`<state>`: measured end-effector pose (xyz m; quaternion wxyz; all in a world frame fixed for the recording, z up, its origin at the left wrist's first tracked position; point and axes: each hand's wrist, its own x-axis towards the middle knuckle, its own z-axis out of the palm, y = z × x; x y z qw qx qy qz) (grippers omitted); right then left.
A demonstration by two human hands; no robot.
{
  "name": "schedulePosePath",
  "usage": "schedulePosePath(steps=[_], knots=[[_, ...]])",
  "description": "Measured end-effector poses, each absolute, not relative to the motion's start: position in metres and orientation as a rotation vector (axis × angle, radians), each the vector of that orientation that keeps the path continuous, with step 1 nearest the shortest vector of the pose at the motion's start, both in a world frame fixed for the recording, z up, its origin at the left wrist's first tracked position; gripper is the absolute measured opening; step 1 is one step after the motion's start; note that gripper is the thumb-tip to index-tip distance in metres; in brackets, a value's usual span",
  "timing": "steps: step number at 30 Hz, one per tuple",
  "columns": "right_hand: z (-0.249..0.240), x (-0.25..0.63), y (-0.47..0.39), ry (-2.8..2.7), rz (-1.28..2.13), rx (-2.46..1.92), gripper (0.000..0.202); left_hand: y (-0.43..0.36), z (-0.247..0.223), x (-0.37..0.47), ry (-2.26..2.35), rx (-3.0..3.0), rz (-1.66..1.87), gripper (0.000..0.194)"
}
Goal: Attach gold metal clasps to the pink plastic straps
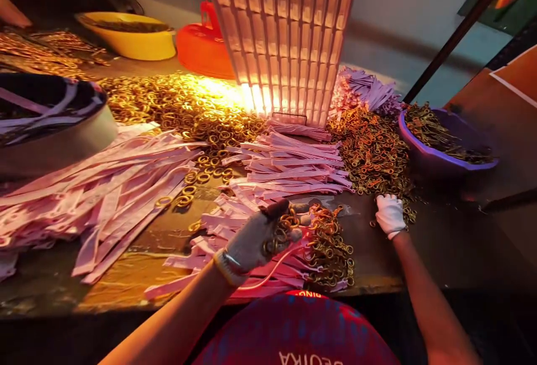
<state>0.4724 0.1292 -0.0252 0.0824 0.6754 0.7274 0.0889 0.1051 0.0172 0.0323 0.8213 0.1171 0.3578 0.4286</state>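
Note:
My left hand (pixel 268 236), in a grey-white glove with dark fingertips, is curled around several brass rings above pink straps (pixel 210 253) at the table's front. Just right of it, a cluster of brass clasps (pixel 331 244) lies at the strap ends. My right hand (pixel 390 214), in a white glove, rests with its fingers bent down at the near edge of a pile of brass clasps (pixel 371 149); what is under its fingertips is hidden. Between the piles lies a stack of pink straps (pixel 293 160). Brass rings (pixel 168 104) are heaped behind, to the left.
A slatted rack (pixel 293 34) stands upright at the back, beside an orange-red lamp (pixel 203 48). A yellow basin (pixel 138 37) and a grey-white tub (pixel 79 135) are at left, a purple basin (pixel 444 158) at right. More pink straps (pixel 121 191) lie left.

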Motion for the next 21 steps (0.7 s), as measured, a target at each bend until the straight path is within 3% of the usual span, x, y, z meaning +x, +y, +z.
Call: schedulePosePath(steps=[5, 9, 15, 21], knots=[[-0.024, 0.455, 0.123, 2.357, 0.236, 1.982, 0.033, 0.003, 0.020, 0.108, 0.853, 0.306, 0.981, 0.030], [-0.022, 0.418, 0.102, 2.675, 0.102, 1.926, 0.053, 0.000, 0.025, 0.114, 0.985, 0.464, 1.023, 0.036], [0.008, 0.345, 0.050, 3.392, -0.930, 1.447, 0.059, -0.007, 0.021, 0.126, 0.992, 0.771, 1.026, 0.054], [0.028, 0.325, 0.022, 3.581, -0.680, 1.010, 0.081, -0.008, 0.024, 0.122, 0.890, 1.003, 0.911, 0.043]])
